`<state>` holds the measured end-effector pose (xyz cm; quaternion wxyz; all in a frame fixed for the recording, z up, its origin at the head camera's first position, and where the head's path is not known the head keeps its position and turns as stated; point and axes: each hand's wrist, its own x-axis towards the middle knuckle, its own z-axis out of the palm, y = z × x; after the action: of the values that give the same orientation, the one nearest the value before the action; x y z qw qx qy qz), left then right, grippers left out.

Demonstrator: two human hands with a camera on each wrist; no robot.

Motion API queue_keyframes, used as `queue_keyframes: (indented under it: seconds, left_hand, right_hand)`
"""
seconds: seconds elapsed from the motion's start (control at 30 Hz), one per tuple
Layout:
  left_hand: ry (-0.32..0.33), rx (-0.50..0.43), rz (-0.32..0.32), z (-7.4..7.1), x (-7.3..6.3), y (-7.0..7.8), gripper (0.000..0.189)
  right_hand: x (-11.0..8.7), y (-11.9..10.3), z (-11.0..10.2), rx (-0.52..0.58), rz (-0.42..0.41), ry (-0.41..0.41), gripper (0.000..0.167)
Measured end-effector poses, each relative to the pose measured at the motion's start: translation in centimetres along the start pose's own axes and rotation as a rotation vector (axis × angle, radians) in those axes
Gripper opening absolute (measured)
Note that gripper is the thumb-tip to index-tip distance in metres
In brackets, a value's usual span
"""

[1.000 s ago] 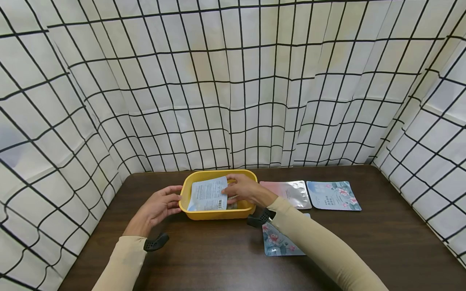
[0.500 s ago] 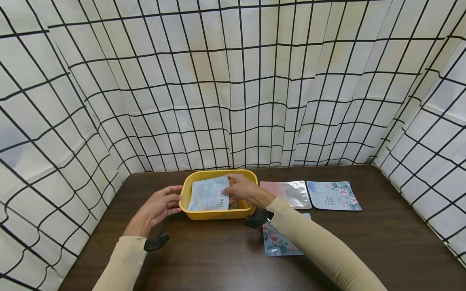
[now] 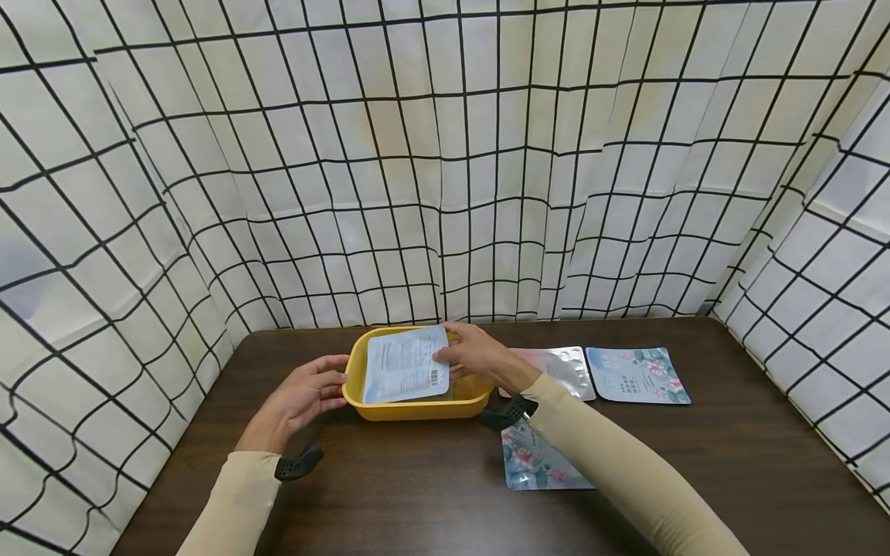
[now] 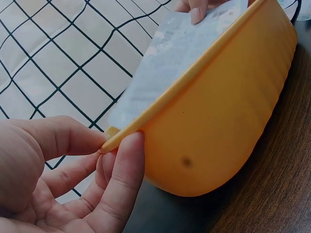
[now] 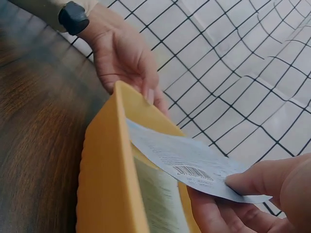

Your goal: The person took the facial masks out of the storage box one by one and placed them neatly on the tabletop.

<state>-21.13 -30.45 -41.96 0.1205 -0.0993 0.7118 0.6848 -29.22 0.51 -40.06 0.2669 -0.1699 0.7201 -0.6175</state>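
Note:
A yellow plastic basket (image 3: 417,409) stands at the back of the table. My left hand (image 3: 309,394) pinches its left rim between thumb and fingers, seen closely in the left wrist view. With the thumb on top and fingers beneath, my right hand (image 3: 480,357) pinches the right edge of a light blue sachet (image 3: 406,363), printed with text and a barcode. The sachet is tilted, its right end raised and its left end inside the basket. Under it, in the right wrist view, a greenish printed packet (image 5: 163,199) lies in the basket.
Right of the basket lie a pink and silver sachet (image 3: 566,369) and a blue floral sachet (image 3: 638,374). Another floral sachet (image 3: 535,459) lies nearer, partly covered by the right forearm. A white grid-patterned curtain (image 3: 445,193) hangs behind the dark wooden table (image 3: 389,494).
My right hand has lifted the light blue sachet's right end and drawn it slightly right and up. My left hand has stayed on the basket's rim.

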Motion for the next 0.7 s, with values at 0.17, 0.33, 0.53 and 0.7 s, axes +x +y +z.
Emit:
queue_keyframes:
  seconds: [0.17, 0.33, 0.53, 0.7]
  left_hand:
    - [-0.001, 0.005, 0.003, 0.1, 0.0, 0.0, 0.054]
    - [-0.003, 0.008, 0.004, 0.1, 0.0, -0.1, 0.053]
    - [-0.009, -0.001, 0.006, 0.0, 0.1, -0.1, 0.053]
    - [-0.013, 0.002, 0.012, -0.2, 0.1, -0.2, 0.053]
  right_hand:
    - [-0.8, -0.3, -0.9, -0.001, 0.015, 0.015, 0.06]
    - [-1.7, -0.6, -1.8, 0.042, -0.01, 0.011, 0.059]
    - [-2.5, -0.6, -3.0, 0.067, -0.048, -0.018, 0.054]
    - [-3.4, -0.8, -4.0, 0.083, -0.07, -0.028, 0.055]
